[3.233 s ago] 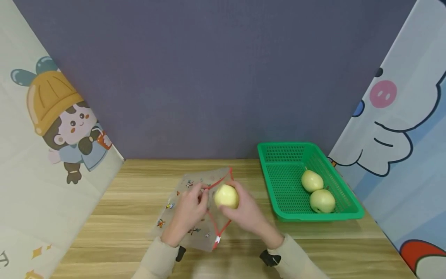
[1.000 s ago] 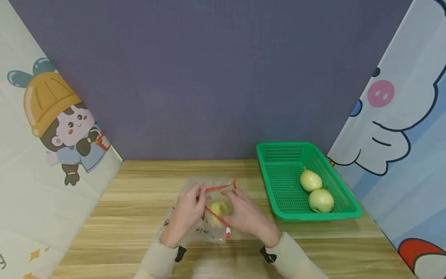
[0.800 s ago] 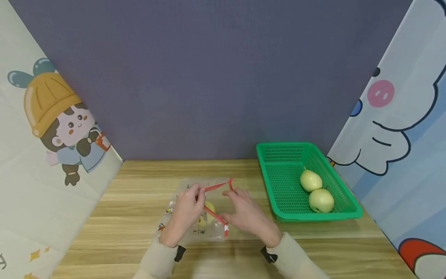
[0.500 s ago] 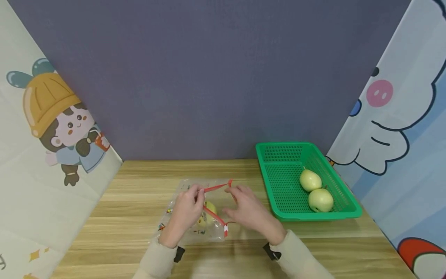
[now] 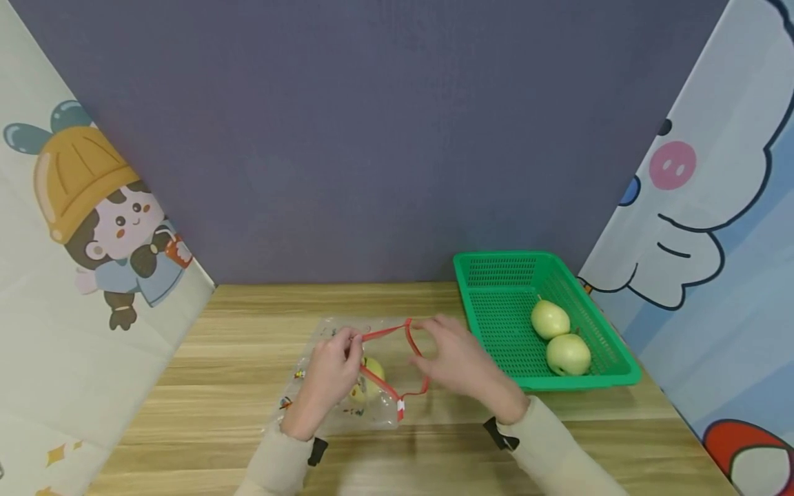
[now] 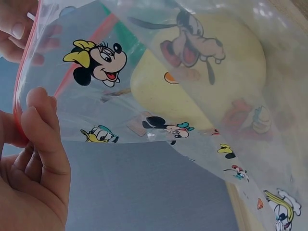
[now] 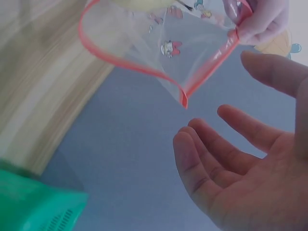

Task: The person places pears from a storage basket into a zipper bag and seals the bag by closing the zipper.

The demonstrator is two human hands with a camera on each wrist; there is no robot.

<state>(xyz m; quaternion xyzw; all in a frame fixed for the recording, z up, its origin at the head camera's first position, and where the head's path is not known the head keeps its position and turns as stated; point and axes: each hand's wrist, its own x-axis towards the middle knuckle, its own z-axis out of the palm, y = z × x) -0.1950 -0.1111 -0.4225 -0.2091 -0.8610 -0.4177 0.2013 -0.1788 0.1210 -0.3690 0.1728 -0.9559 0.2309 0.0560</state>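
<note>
My left hand [image 5: 330,368] pinches the red zip edge of a clear zip bag [image 5: 381,417] printed with small cartoon figures. The bag's mouth gapes to the right in a red loop, with a white slider [image 5: 400,406] at its near corner. Inside lies a pale yellow pear [image 5: 373,377]; it shows large through the plastic in the left wrist view, where my left fingers [image 6: 48,159] grip the red strip. My right hand [image 5: 465,358] is just right of the bag's mouth. In the right wrist view its fingers [image 7: 190,161] are spread and hold nothing.
A green plastic basket [image 5: 466,296] stands on the right of the wooden table [image 5: 248,324], close beyond my right hand. Two pears, one farther back [image 5: 549,319] and one nearer [image 5: 568,355], lie in its right side. A dark grey panel [image 5: 335,151] rises behind the table.
The pear held in my right hand went into the bag and was let go, sliding deeper left. My right hand then drew back right toward the basket; my left hand kept its hold.
</note>
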